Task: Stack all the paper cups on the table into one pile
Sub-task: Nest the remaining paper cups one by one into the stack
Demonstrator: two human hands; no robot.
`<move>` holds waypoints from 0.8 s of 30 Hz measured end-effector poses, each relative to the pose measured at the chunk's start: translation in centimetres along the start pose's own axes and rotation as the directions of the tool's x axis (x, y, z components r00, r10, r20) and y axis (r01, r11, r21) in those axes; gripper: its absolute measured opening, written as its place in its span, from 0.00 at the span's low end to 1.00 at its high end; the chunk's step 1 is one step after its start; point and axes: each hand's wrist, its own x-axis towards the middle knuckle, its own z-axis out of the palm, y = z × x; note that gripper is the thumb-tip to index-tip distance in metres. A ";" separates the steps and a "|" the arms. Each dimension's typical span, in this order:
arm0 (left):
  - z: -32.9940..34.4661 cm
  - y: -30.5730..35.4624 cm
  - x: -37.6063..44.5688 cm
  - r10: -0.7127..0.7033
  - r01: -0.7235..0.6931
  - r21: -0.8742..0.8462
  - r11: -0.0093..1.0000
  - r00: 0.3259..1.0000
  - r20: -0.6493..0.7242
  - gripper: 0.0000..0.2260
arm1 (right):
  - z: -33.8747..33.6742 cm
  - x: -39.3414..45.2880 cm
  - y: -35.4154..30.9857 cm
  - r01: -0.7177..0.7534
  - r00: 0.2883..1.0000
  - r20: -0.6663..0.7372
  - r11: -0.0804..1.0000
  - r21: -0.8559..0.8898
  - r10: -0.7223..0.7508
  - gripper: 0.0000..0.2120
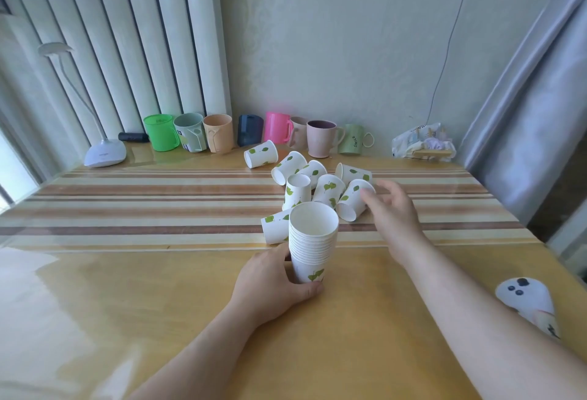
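A stack of white paper cups with green leaf prints [313,242] stands upright near the table's middle. My left hand [270,285] grips its base, thumb in front and fingers behind. Several loose paper cups lie on their sides beyond the stack, and one stands upside down [297,191]. One loose cup [275,226] lies just left of the stack. My right hand [392,205] reaches over the table, its fingertips touching the bottom end of a tipped cup [352,199] at the right of the cluster. The fingers are spread and only slightly bent.
A row of coloured plastic mugs [219,132] lines the wall behind the cups. A white desk lamp [104,153] stands at back left and a crumpled packet [421,143] at back right. A white ghost-shaped object [527,302] lies by my right forearm. The striped table [158,202] meets curtains at both sides.
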 end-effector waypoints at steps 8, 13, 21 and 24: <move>-0.1 0.0 0.0 0.023 -0.023 0.012 1.000 1.000 0.008 0.20 | 3.7 7.0 1.1 -0.346 0.938 -0.155 0.859 -0.378 0.309 0.36; -0.3 0.2 -0.1 0.020 -0.021 0.015 1.000 1.000 0.021 0.20 | 4.6 7.3 0.7 -0.325 0.946 -0.150 0.842 -0.431 0.289 0.37; -0.4 0.3 -0.3 0.021 -0.021 -0.004 1.000 0.999 0.024 0.20 | 1.1 5.5 1.6 -0.366 0.930 -0.076 0.921 -0.131 0.359 0.50; -0.3 0.4 -0.4 0.009 -0.009 0.002 1.000 1.000 0.018 0.20 | 1.5 5.2 1.2 -0.332 0.943 -0.041 0.922 -0.197 0.331 0.51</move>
